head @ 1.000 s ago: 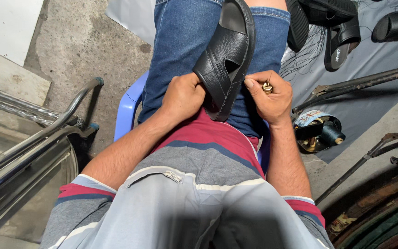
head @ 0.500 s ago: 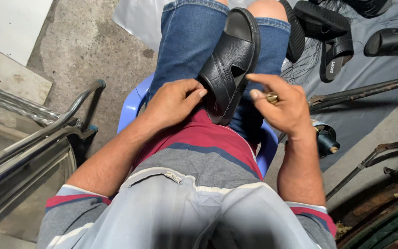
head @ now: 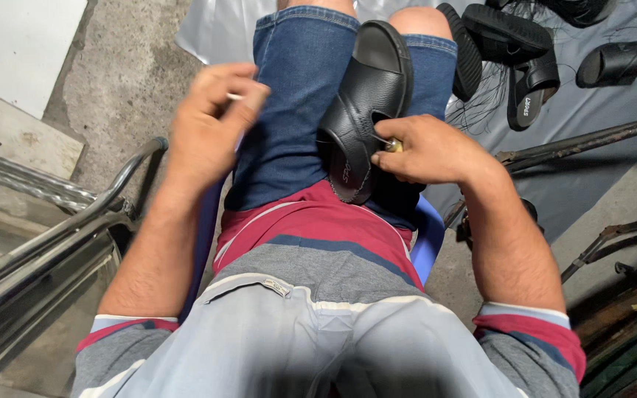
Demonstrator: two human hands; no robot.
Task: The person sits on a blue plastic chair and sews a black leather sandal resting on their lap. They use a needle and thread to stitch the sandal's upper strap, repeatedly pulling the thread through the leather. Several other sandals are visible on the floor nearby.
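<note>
A black sandal [head: 369,103] lies sole-down in my lap between my thighs, on blue denim shorts [head: 296,110]. My right hand [head: 425,151] rests against the sandal's strap, its fingers closed on a small tool with a yellowish handle [head: 392,146] whose thin metal tip touches the strap. My left hand [head: 215,121] is lifted off to the left of the sandal, blurred, with thumb and fingers pinched on a thin pale strand [head: 234,96]. Where the strand runs is too fine to tell.
Several more black sandals [head: 532,70] lie on a grey sheet [head: 613,103] at the upper right. Dark metal rods [head: 591,136] cross at the right. A blue plastic stool [head: 427,236] is under me. A metal rail [head: 75,221] runs along the left over concrete floor.
My left hand has left the sandal and swung up and to the left with the strand. My right hand has moved in onto the sandal's strap with the tool.
</note>
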